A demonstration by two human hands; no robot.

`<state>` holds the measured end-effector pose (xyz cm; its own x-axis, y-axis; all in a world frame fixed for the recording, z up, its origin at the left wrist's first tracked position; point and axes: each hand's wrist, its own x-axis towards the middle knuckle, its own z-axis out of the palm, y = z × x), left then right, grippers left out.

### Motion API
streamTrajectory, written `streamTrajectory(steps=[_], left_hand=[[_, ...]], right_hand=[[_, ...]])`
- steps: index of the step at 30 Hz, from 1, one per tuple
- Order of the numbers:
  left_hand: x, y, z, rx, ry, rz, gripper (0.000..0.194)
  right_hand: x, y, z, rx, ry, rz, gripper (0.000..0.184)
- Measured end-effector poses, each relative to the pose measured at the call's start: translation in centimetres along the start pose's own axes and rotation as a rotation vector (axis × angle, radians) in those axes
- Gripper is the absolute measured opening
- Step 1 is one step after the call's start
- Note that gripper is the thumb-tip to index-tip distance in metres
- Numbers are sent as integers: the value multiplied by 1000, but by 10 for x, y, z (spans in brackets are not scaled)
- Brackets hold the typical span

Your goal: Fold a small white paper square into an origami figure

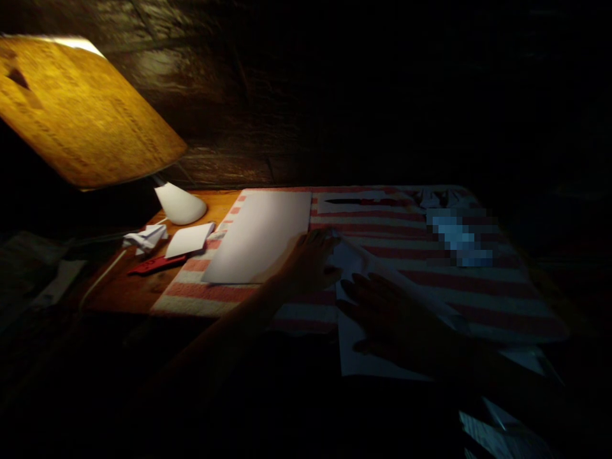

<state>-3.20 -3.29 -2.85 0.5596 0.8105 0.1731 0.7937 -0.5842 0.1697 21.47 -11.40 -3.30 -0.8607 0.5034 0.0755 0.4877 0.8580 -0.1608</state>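
A sheet of white paper (356,363) lies slanted at the near edge of the striped cloth, partly hanging past it, in dim light. My right hand (387,312) rests on this sheet with its fingers spread flat. At the sheet's upper left corner is my left hand (310,255), fingers stretched to the right and thumb apart from them. Its fingertips are in shadow, touching or nearly touching the paper. Left of that hand, a bright white sheet (268,223) lies flat, its right side partly covered by the hand and its shadow.
A lit table lamp (182,203) with a yellow shade stands at the left. Near it are crumpled paper (146,239), a white folded piece (190,240) and a red-handled tool (157,264). A knife (363,201) and a blurred bluish phone-like patch (456,237) lie on the striped cloth (478,312).
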Motion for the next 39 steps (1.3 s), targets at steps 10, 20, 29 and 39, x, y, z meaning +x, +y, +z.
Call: streamTrajectory(steps=[10, 20, 29, 39], left_hand=[[-8, 11, -7, -64, -59, 180, 74], [-8, -12, 12, -47, -100, 272, 101], [-6, -12, 9, -38, -77, 299, 98], [-23, 1, -7, -197, -150, 412, 89]], right_hand=[[-3, 2, 4, 40, 39, -10, 73], [-5, 0, 6, 69, 42, 9, 82], [-25, -9, 2, 69, 22, 35, 86], [-24, -12, 1, 117, 2, 61, 80]])
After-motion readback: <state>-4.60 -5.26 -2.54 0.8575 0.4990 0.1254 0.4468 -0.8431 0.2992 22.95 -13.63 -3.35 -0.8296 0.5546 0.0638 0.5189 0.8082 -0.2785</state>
